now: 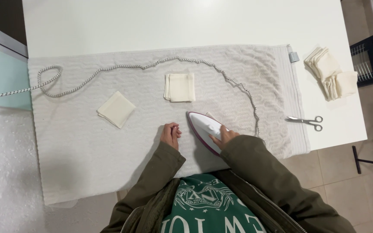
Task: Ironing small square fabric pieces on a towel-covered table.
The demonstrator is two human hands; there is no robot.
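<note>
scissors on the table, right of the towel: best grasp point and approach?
Grip the scissors at the two ring handles on their right end, probably coming from above on the table-edge side. They lie flat on the bare white table with closed blades pointing left toward the towel, and nothing crowds the handles.

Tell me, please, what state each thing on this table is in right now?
Iron: flat on the towel, held by the right hand.
Left hand: loosely curled, resting on the towel, holding nothing.
Cord: loose, curving across the towel.
Square cloth: folded, lying alone.
Cloth stack: folded, neat.
Cloth pile: fanned out, beside the towel.
Scissors: closed.
</note>
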